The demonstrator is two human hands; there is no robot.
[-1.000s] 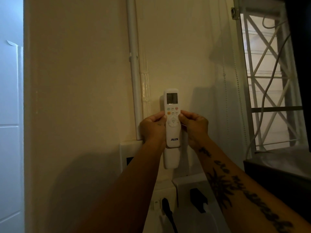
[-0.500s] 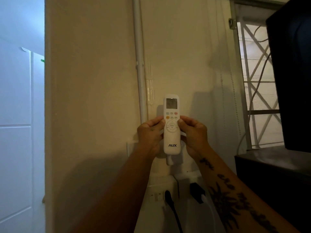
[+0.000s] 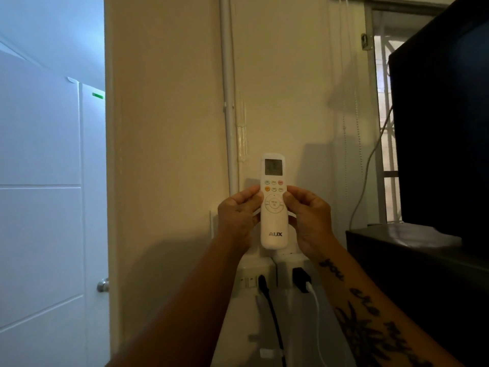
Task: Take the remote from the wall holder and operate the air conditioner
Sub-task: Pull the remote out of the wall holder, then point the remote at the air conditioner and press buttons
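The white AUX remote stands upright in front of the cream wall, its grey screen at the top and coloured buttons below it. My left hand grips its left edge, thumb resting by the button ring. My right hand grips its right edge the same way. The remote's bottom end hangs free. The wall holder is hidden behind the remote and my hands. No air conditioner is in view.
A white pipe runs down the wall just left of the remote. Below are wall sockets with a black plug and a white-cabled charger. A dark cabinet with a black screen stands at right. A white door is at left.
The remote has risen up out of the wall holder between both hands. The holder, seen under the remote a second ago, is now hidden, and my view has turned left.
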